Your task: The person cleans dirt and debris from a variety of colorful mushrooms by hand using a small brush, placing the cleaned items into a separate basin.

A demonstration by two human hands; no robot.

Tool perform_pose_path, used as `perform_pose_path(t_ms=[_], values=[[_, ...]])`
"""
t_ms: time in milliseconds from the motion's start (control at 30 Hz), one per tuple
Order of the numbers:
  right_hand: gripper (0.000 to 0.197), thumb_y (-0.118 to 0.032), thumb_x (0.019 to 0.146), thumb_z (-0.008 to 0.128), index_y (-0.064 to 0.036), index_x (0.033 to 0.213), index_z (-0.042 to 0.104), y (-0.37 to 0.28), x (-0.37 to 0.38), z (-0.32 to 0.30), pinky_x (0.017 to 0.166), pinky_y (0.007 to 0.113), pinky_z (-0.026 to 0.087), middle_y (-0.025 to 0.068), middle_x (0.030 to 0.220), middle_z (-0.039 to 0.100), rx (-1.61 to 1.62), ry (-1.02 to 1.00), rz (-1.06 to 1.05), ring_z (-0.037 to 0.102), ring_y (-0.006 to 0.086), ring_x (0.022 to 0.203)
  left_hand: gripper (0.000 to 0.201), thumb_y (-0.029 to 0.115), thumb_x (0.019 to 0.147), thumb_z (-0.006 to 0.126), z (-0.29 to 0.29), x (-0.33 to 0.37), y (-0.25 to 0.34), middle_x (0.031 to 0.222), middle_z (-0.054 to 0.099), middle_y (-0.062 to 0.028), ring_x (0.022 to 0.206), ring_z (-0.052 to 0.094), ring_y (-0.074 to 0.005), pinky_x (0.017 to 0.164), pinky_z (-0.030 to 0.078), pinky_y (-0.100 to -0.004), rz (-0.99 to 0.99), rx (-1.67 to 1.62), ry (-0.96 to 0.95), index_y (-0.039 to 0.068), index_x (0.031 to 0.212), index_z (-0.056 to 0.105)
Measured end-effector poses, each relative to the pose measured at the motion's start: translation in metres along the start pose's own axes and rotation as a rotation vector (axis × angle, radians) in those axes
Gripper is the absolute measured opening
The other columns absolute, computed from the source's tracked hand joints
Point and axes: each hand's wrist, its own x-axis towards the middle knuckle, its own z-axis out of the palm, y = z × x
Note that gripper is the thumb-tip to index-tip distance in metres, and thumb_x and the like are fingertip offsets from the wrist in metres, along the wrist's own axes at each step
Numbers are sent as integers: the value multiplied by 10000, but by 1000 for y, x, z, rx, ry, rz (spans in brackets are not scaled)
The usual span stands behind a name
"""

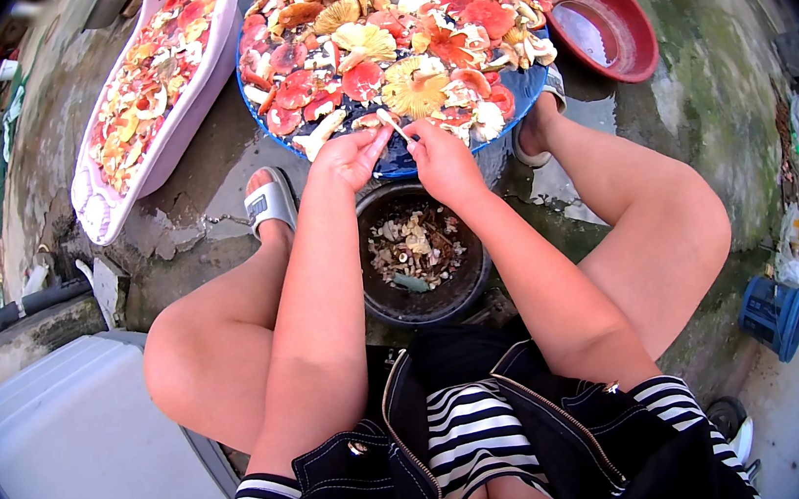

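Observation:
Both my hands meet at the near edge of a round blue tub [539, 91] heaped with red-capped and yellowish mushrooms [416, 87]. A small, thin, pale mushroom stem [393, 124] slants up between them. The fingers of my right hand [445, 161] are closed on its lower end. My left hand [350, 160] is beside it with fingers pinched together; what lies between those fingertips is too small to make out. Below my hands, between my legs, a dark round basin [388, 302] holds pale mushroom scraps [416, 248] and a greenish piece.
A pink plastic baby bath [172, 142] full of cut mushrooms stands at the far left. At the far right sits a red basin [628, 51] with some water. A white lidded box [88, 453] is at my left; a blue basket [775, 317] lies to my right. The concrete floor is wet.

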Motion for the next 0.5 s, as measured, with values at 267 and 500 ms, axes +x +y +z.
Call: perform_pose_path(t_ms=[267, 500], values=[[254, -177, 852, 711, -68, 1069, 636, 3, 12, -6, 712, 353, 509, 95, 816, 647, 34, 51, 92, 622, 216, 727, 286, -142, 923, 445, 13, -16, -3, 1236, 580, -271, 1141, 621, -363, 999, 564, -381, 25, 103, 25, -173, 1199, 510], [218, -176, 822, 696, -79, 1010, 642, 6, 19, 2, 781, 449, 517, 152, 1027, 661, -67, 147, -77, 641, 359, 922, 245, -59, 891, 605, 24, -30, -11, 1116, 670, -144, 1005, 682, -233, 884, 598, -314, 110, 352, -33, -49, 1136, 620]])
